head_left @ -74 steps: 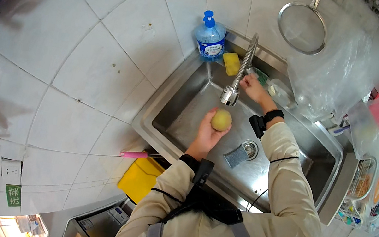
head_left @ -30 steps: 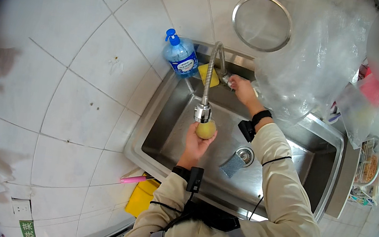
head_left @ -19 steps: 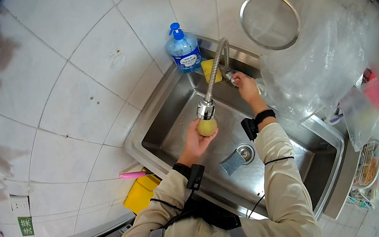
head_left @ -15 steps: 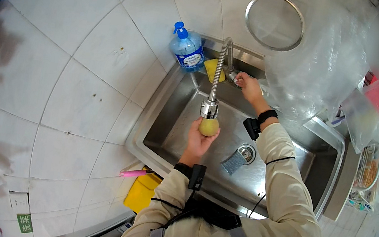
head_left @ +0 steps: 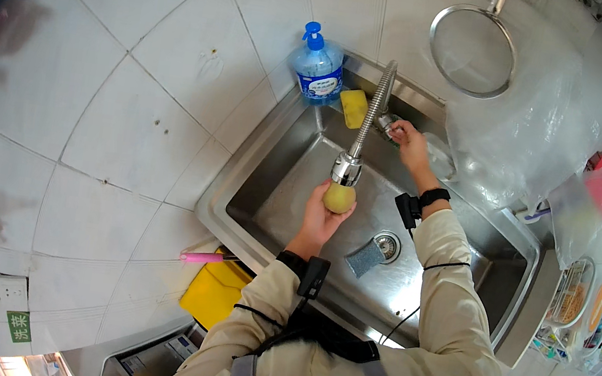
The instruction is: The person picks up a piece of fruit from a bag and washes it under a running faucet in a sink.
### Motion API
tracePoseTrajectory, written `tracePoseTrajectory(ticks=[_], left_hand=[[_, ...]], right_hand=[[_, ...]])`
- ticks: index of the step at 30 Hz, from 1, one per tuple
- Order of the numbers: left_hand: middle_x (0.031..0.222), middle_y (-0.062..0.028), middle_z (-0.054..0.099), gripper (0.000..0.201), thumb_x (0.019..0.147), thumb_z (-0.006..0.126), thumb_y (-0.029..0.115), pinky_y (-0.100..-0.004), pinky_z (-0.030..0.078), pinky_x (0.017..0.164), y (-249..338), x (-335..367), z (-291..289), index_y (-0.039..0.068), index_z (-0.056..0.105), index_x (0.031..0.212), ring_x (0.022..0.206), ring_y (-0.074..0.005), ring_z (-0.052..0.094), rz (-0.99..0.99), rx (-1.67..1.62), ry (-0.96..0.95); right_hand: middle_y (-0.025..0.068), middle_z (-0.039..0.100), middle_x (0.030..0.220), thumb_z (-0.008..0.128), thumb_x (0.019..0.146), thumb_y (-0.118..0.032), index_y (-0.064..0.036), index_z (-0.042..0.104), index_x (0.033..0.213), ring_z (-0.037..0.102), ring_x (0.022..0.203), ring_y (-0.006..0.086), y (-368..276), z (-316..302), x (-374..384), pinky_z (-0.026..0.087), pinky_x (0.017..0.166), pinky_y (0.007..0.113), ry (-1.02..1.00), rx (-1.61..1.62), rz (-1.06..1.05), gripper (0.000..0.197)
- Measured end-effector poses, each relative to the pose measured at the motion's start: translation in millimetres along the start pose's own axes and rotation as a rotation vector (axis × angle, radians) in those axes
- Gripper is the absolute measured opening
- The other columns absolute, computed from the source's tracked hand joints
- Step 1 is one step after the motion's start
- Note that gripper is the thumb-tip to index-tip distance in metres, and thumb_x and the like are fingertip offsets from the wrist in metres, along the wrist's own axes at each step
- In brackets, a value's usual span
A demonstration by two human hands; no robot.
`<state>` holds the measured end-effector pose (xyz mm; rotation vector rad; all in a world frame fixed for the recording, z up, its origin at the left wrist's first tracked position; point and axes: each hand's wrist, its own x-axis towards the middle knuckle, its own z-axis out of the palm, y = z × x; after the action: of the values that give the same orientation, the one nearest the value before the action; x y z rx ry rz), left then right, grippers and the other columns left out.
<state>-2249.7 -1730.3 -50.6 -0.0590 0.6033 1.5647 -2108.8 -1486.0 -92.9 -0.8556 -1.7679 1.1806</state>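
A round yellow-green fruit point(head_left: 339, 199), like a pear or apple, rests in my left hand point(head_left: 317, 225), with fingers curled round its left side and underside. Right above it is the chrome spray head point(head_left: 347, 169) of a flexible coiled faucet point(head_left: 376, 106); I cannot make out running water. At the back of the sink my right hand point(head_left: 413, 146) has its fingers closed on the faucet handle point(head_left: 386, 124) at the base. The steel sink point(head_left: 291, 175) lies below both hands. A grey scouring pad point(head_left: 365, 259) sits beside the drain point(head_left: 387, 246).
On the sink's back left corner stand a blue pump bottle point(head_left: 319, 71) and a yellow sponge point(head_left: 354, 108). A strainer point(head_left: 473, 50) and a clear plastic bag point(head_left: 508, 140) hang at the back right. A pink-handled tool point(head_left: 202, 257) and yellow cloth-like item point(head_left: 213, 293) are left of the sink.
The view has shifted and tilted a little. My left hand still has the fruit under the spray head, and my right hand is still at the faucet handle.
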Motion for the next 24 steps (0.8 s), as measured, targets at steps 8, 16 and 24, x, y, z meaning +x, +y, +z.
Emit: tracePoseTrajectory(ticks=[8, 16, 24], left_hand=[[0.106, -0.0096, 0.053, 0.031, 0.089, 0.046, 0.029, -0.0442, 0.043, 0.089, -2.2, -1.9, 0.9, 0.007, 0.045, 0.11, 0.097, -0.024, 0.053, 0.006, 0.008, 0.072], [0.111, -0.006, 0.051, 0.035, 0.088, 0.047, 0.027, -0.0381, 0.045, 0.084, -2.5, 6.5, -6.6, 0.011, 0.041, 0.118, 0.099, -0.0202, 0.053, 0.049, 0.063, -0.022], [0.106, -0.0035, 0.053, 0.029, 0.093, 0.04, 0.026, -0.0314, 0.044, 0.084, -6.2, 22.2, -10.3, 0.01, 0.042, 0.117, 0.099, -0.0151, 0.053, 0.287, 0.244, -0.003]], right_hand=[[0.0056, 0.061, 0.083, 0.047, 0.09, -0.008, -0.0026, 0.055, 0.095, 0.063, 0.084, 0.0158, -13.3, -3.6, -2.5, 0.051, 0.074, 0.028, -0.029, 0.035, 0.056, 0.011], [0.019, 0.056, 0.111, 0.051, 0.089, -0.023, -0.006, 0.044, 0.12, 0.057, 0.1, 0.033, -84.4, 1.4, -30.7, 0.046, 0.084, 0.037, 0.028, -0.635, 0.032, 0.036], [0.0084, 0.052, 0.107, 0.055, 0.087, -0.02, -0.0048, 0.041, 0.12, 0.051, 0.096, 0.0165, -108.9, 112.0, -134.9, 0.043, 0.082, 0.03, -0.103, 0.483, 0.437, 0.039]])
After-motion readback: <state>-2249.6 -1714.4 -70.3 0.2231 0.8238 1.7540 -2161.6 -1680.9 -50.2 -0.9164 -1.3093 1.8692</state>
